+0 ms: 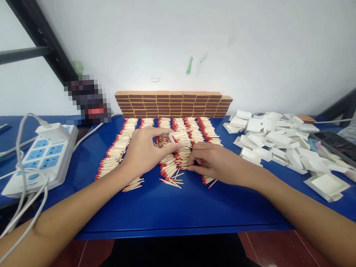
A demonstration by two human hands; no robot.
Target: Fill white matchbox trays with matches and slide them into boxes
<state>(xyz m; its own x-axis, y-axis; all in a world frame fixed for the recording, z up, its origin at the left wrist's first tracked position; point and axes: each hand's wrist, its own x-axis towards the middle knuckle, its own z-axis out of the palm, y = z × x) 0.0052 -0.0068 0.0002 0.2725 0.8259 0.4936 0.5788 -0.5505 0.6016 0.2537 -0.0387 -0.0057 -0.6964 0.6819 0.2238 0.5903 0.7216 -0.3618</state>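
Note:
My left hand pinches a small white matchbox tray between thumb and fingers, just above the matches. Close to its right, my right hand has its fingers curled and their tips together at the edge of a row of matches; what lies between those tips is hidden. Red-tipped wooden matches lie in several long rows on the blue table. A few loose matches stick out at the near end of a middle row. Part of the rows is covered by my hands.
Stacked matchboxes form a low wall behind the rows. Many white inner trays are piled at the right, beside a dark phone. At the left lies a white power strip with cables crossing near my left forearm.

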